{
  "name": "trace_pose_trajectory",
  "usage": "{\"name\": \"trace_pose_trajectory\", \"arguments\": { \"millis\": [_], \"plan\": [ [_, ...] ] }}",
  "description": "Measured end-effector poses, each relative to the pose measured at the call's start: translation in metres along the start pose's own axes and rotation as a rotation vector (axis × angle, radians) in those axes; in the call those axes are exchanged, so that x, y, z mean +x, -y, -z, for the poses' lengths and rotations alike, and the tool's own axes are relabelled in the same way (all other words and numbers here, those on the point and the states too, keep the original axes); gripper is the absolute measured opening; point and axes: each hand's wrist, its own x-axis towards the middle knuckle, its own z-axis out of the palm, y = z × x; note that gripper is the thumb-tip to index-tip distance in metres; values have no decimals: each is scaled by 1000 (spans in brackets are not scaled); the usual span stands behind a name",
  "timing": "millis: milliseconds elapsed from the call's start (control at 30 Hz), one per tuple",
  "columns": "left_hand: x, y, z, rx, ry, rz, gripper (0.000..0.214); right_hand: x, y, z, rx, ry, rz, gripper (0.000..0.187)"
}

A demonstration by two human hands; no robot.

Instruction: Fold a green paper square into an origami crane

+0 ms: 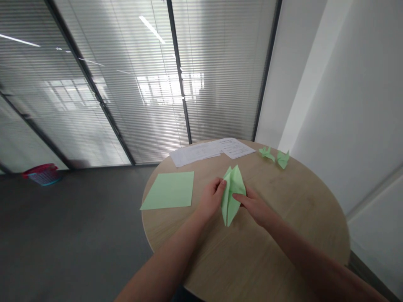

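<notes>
A partly folded piece of light green origami paper (233,188) is held up over the round table between both hands, its long points facing up and down. My left hand (213,193) pinches its left edge with the thumb in front. On the other side, my right hand (254,205) grips the right edge, thumb laid across the front face and the other fingers hidden behind. Left of the hands lies a flat green sheet (171,191). Two small folded green paper figures, one spiky (267,153) and one more compact (283,159), rest at the table's back right.
Printed white papers (208,151) lie along the far edge of the round wooden table (302,209). A white wall (352,105) rises close on the right, and glass panels with blinds (151,105) stand behind. A red and blue basket (44,175) sits on the grey floor at left.
</notes>
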Motion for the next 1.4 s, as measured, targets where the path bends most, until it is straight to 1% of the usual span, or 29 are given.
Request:
{"name": "trace_pose_trajectory", "arguments": {
  "millis": [100,167,200,267,333,467,567,633,700,767,867,1000,1133,1300,1400],
  "plan": [
    [0,2,0,4,9,-5,33,1,0,1,-182,0,155,38],
    [0,2,-1,7,-2,-6,30,0,0,1,-254,11,228,40],
    [0,2,-1,9,-12,-10,29,0,0,1,-255,18,244,41],
    [0,1,0,13,-35,-19,27,-1,1,1,-185,38,248,47],
    [-1,-1,1,1,-63,-16,25,-2,2,1,-36,76,219,59],
    [0,-4,3,-72,-133,4,29,-3,3,0,267,148,93,98],
    [1,-4,3,-135,-207,13,31,-3,2,-3,345,115,57,125],
    [1,-3,4,-149,-258,13,31,-2,2,-5,365,117,50,133],
    [1,-1,4,-155,-302,16,30,-3,2,-7,378,152,49,133],
    [1,0,4,-168,-326,36,30,-4,2,-9,378,167,54,128],
    [0,1,4,-143,-332,54,29,-5,2,-12,348,102,42,117],
    [-1,1,3,-74,-333,24,27,-3,1,-14,277,-1,16,111],
    [-2,1,2,-85,-291,33,28,1,-1,-12,216,-40,9,103],
    [0,1,1,-164,-197,63,29,5,-3,-4,137,-61,10,101],
    [2,2,2,-150,-175,63,30,7,-3,-1,108,-63,22,92]
  ]
}}
